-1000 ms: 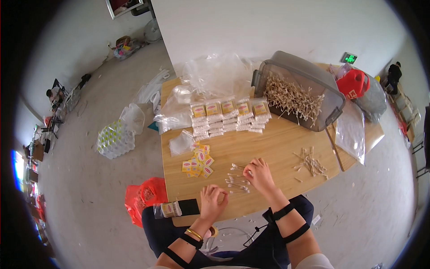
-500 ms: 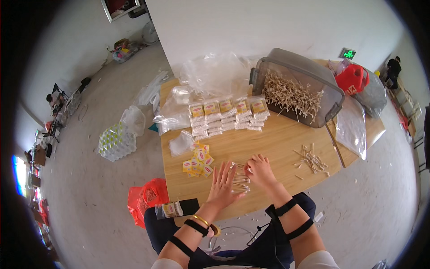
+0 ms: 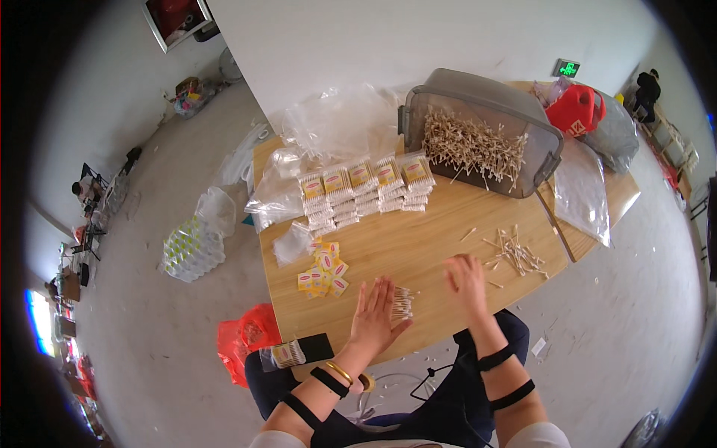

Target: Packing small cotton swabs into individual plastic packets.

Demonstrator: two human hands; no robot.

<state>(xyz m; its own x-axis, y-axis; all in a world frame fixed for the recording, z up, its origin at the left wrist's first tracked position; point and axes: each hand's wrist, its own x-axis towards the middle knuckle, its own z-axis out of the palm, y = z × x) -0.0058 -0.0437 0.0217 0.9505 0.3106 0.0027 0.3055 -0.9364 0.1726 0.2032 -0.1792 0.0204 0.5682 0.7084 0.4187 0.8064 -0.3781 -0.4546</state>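
On the table in front of me lies a row of cotton swabs (image 3: 402,304), side by side. My left hand (image 3: 373,319) rests flat along the left side of the row, fingers stretched and thumb at its near end. Over the table to the right of the row is my right hand (image 3: 466,285), its fingers curled in; whatever they may hold is hidden. Further right is a loose pile of cotton swabs (image 3: 517,254), with a few single ones around it. Left of the row are scattered small yellow-and-white cards (image 3: 323,272).
Stacked packs of cotton swabs (image 3: 361,175) stand at the back, before clear plastic bags (image 3: 340,123). A grey bin (image 3: 478,88) lies tilted, full of loose swabs. A filled pack (image 3: 287,354) sits at the near left edge, beside a red bag (image 3: 243,337). A red container (image 3: 576,110) stands back right.
My right hand has moved away from the row to the right, towards the loose pile. My left hand stays by the row, whose swabs now sit closer together. The view has shifted slightly.
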